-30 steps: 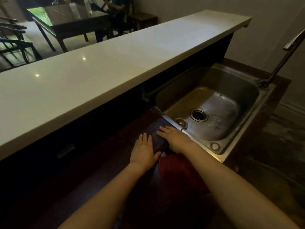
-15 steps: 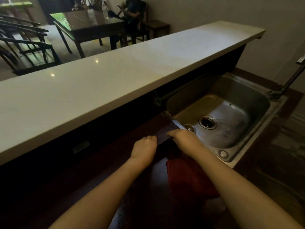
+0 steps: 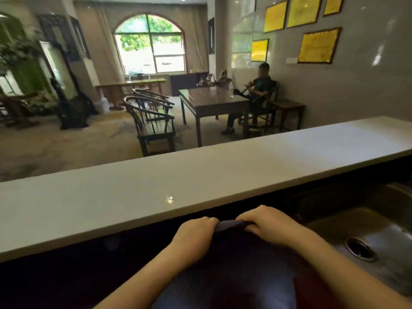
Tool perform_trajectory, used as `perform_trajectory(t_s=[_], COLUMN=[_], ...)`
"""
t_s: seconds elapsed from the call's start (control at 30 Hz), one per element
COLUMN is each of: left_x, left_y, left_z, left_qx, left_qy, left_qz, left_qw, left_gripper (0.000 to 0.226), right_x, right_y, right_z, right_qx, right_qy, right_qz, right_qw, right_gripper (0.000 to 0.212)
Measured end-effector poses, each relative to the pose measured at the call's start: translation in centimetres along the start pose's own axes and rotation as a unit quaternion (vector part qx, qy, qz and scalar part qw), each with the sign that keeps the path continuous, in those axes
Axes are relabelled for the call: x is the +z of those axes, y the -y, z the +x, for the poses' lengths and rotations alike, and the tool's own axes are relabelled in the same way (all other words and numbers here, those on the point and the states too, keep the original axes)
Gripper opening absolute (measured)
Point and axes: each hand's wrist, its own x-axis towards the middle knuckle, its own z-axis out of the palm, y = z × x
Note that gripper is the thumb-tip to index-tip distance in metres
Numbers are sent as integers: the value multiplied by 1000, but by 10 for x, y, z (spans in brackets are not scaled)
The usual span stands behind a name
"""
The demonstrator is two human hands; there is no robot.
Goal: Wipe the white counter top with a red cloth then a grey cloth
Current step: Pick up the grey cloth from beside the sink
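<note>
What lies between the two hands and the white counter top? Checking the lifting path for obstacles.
Head view: nothing. Only a dark recess under the white counter top separates it from the left hand and right hand gripping the grey cloth.

Sink [image 3: 367, 233] right, below counter top [image 3: 178, 186]

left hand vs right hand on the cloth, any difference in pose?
The left hand is a tighter fist at the grey cloth's left end; the right hand lies flatter, fingers draped over its right end. The right hand sits nearer the sink. Both grip the same edge, below the counter.

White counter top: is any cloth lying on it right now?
No. The white counter top is bare; both hands grip the dark grey cloth below its front edge.
</note>
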Motion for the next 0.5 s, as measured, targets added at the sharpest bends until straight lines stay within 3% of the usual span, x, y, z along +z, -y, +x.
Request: perform_trajectory(t_s=[0.23,0.5], left_x=[-91,-175], left_y=[77,156], left_z=[-71,-95], left_qx=[-82,-146], left_qy=[-27,-120], left_qz=[-4,60], left_qw=[996,980], left_gripper=[31,26], right_x=[-42,-78], right_y=[103,198], right_z=[67,137], right_qx=[-122,-183], right_qy=[36,-44], right_qz=[26,68], right_qw=[992,980], right_gripper=[24,25])
